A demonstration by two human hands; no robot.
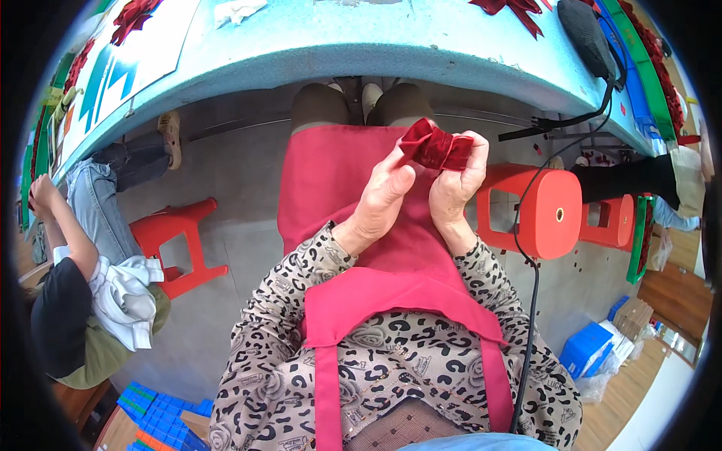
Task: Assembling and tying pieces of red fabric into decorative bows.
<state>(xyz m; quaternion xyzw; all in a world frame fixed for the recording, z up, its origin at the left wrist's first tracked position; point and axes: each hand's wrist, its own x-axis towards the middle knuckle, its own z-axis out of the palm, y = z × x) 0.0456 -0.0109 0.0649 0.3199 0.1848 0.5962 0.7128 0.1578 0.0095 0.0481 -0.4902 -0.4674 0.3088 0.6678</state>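
A dark red velvet bow [436, 148] is held up in front of my lap, over my red apron [323, 165]. My right hand [456, 188] pinches the bow's right end between thumb and fingers. At its left end, the fingers of my left hand [382, 199] close on the ribbon, partly hidden behind it, while the thumb stands a little away. On the light blue table [361, 49] beyond my knees lie another red velvet bow [511, 9] at the right and a red bow [135, 16] at the far left.
Red plastic stools stand left [180, 244] and right [553, 214] of me. A black cable [524, 248] runs down my right side from a dark grey device [585, 34] on the table. A person [83, 278] sits at the left. Blue boxes [587, 349] lie on the floor.
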